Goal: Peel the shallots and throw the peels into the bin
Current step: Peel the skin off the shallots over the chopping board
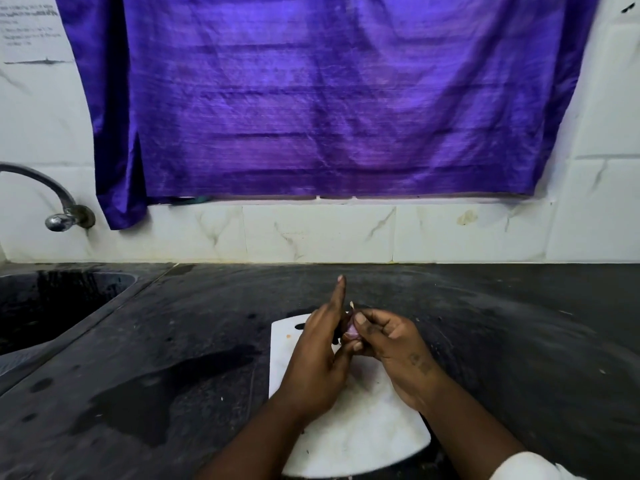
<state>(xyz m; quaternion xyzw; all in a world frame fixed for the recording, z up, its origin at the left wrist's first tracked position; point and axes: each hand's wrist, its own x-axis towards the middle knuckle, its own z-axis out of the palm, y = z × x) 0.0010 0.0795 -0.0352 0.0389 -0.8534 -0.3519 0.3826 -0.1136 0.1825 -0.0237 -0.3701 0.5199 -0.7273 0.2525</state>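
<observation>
A person holds a small purple-skinned shallot [351, 330] between both hands, lifted just above the far end of a white cutting board [363, 427] that lies on a dark stone countertop [173, 341]. The left hand [318, 358] grasps the shallot from its left side with the lower fingers and thumb curled in against it, while its index finger points straight up and away from the bulb. The right hand [391, 348] pinches the shallot from the right, with the thumb pressed on the upper part and the other fingers curled beneath. A pale, dry tip of the shallot sticks up between the two hands. A white sleeve [526, 465] shows at the right forearm near the lower edge. A dark wet patch [190, 382] spreads on the countertop left of the board. Farther left is a sink [52, 306] set into the counter, with a curved metal tap [52, 192] on the marbled tiled wall [311, 233] above it. A large purple cloth [329, 98] hangs over the wall behind the counter.
</observation>
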